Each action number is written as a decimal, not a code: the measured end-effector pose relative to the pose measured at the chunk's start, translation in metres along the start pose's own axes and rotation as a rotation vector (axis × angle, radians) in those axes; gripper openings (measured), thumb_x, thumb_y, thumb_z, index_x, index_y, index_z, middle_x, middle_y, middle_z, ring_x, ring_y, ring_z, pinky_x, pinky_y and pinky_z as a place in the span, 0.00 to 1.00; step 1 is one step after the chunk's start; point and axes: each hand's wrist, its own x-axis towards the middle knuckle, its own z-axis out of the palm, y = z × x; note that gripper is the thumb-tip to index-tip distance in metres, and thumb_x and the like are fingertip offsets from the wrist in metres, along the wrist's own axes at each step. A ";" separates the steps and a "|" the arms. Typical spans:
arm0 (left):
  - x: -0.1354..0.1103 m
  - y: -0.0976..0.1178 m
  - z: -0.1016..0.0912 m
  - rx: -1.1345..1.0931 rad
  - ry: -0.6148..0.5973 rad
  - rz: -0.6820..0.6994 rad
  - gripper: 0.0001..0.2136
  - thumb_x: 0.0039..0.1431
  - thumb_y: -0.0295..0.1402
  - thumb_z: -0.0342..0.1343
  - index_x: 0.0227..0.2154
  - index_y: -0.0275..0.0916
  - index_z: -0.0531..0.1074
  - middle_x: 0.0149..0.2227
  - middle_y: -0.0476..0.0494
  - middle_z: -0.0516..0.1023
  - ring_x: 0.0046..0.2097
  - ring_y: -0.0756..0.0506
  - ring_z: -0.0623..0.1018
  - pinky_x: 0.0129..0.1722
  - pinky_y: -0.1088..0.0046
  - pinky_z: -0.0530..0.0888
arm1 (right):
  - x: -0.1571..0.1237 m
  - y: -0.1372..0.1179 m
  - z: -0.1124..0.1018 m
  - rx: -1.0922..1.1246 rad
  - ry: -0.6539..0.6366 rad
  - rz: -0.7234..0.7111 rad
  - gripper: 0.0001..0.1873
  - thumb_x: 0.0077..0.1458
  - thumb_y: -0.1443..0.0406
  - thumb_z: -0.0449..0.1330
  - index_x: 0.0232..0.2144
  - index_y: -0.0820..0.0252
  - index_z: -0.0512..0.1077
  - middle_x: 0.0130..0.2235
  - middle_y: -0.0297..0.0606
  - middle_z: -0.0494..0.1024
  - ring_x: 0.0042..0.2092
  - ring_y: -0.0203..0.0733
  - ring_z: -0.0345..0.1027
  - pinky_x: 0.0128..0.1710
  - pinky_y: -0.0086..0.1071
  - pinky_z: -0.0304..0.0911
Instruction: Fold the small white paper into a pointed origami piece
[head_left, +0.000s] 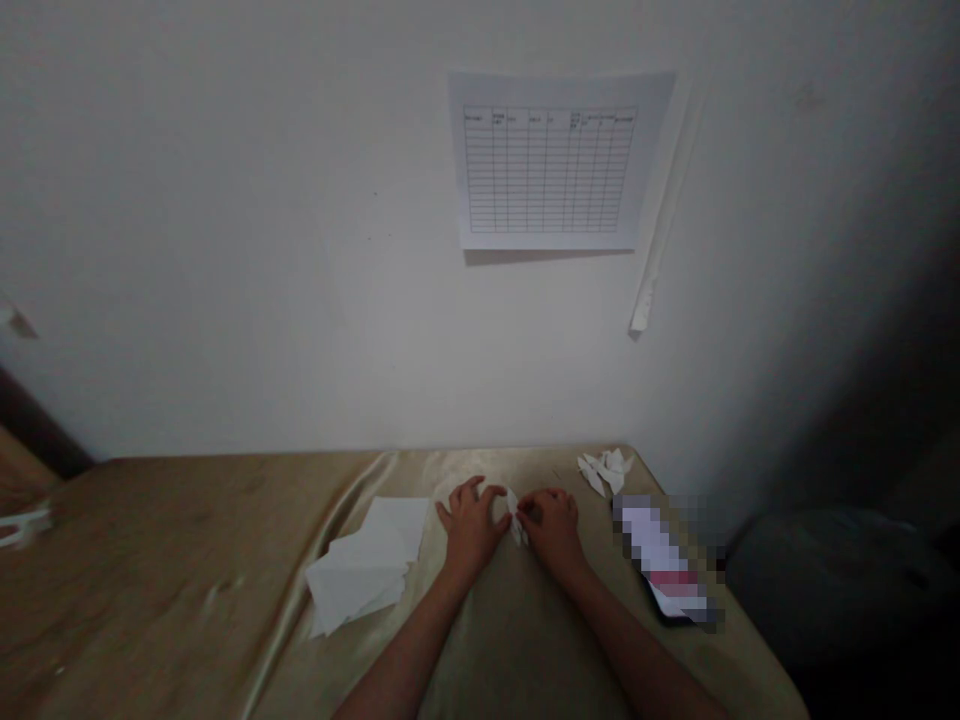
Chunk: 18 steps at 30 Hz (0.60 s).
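Between my two hands is a small folded piece of white paper (514, 503), low over the cloth-covered table. My left hand (474, 522) pinches its left side between thumb and index finger, with the other fingers spread. From the other side, my right hand (553, 525) pinches the paper with its thumb and fingertips. Parts of the paper are hidden behind the fingers. To the left lies a loose stack of white paper sheets (371, 565). Several folded white paper pieces (606, 470) rest in a small heap at the back right.
A phone (667, 565), partly blurred out, lies near the table's right edge. The gold cloth (517, 650) has a raised fold left of centre. Behind the table stands a wall with a printed chart (551, 165). A dark rounded object (832, 580) is at the right.
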 end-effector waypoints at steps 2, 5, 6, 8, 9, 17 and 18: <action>0.000 -0.001 0.001 -0.002 -0.014 0.027 0.17 0.54 0.36 0.64 0.47 0.58 0.77 0.63 0.45 0.65 0.65 0.32 0.61 0.61 0.28 0.47 | 0.001 0.001 0.000 -0.013 -0.005 0.000 0.04 0.52 0.65 0.64 0.32 0.52 0.79 0.39 0.38 0.82 0.52 0.54 0.66 0.59 0.49 0.47; 0.000 -0.002 0.001 0.003 -0.033 0.049 0.09 0.56 0.39 0.63 0.40 0.58 0.81 0.64 0.48 0.65 0.65 0.31 0.60 0.61 0.26 0.44 | 0.002 0.002 -0.001 -0.024 -0.021 -0.001 0.04 0.53 0.65 0.64 0.31 0.51 0.80 0.38 0.38 0.82 0.51 0.54 0.66 0.60 0.51 0.44; 0.000 -0.002 0.001 0.002 -0.035 0.050 0.07 0.56 0.39 0.62 0.38 0.58 0.81 0.65 0.48 0.64 0.65 0.31 0.60 0.61 0.26 0.43 | 0.002 0.001 -0.002 -0.026 -0.024 -0.004 0.04 0.53 0.64 0.63 0.31 0.51 0.80 0.39 0.38 0.82 0.52 0.54 0.66 0.61 0.52 0.43; 0.001 -0.003 0.001 -0.004 -0.039 0.051 0.06 0.56 0.40 0.62 0.37 0.58 0.82 0.65 0.49 0.64 0.66 0.31 0.59 0.61 0.26 0.43 | 0.002 0.000 -0.002 -0.032 -0.032 -0.014 0.04 0.53 0.64 0.64 0.31 0.50 0.80 0.40 0.38 0.83 0.52 0.54 0.66 0.62 0.54 0.41; 0.001 -0.003 0.000 -0.008 -0.043 0.049 0.06 0.56 0.40 0.63 0.37 0.58 0.82 0.65 0.49 0.64 0.65 0.31 0.59 0.61 0.26 0.43 | 0.001 -0.001 -0.003 -0.037 -0.039 -0.020 0.04 0.53 0.64 0.64 0.31 0.49 0.80 0.40 0.38 0.83 0.53 0.54 0.66 0.62 0.55 0.40; 0.006 -0.008 -0.003 -0.009 -0.068 0.060 0.05 0.52 0.36 0.67 0.32 0.55 0.82 0.65 0.53 0.65 0.65 0.32 0.61 0.61 0.26 0.42 | 0.000 -0.006 -0.007 -0.118 -0.086 -0.071 0.08 0.57 0.63 0.61 0.36 0.47 0.80 0.43 0.38 0.82 0.55 0.54 0.64 0.63 0.62 0.31; 0.006 -0.009 -0.004 -0.008 -0.070 0.063 0.05 0.52 0.36 0.67 0.32 0.55 0.82 0.65 0.53 0.65 0.65 0.32 0.60 0.60 0.25 0.42 | 0.001 -0.006 -0.008 -0.125 -0.094 -0.096 0.10 0.57 0.63 0.60 0.39 0.46 0.80 0.45 0.38 0.81 0.56 0.53 0.63 0.64 0.62 0.31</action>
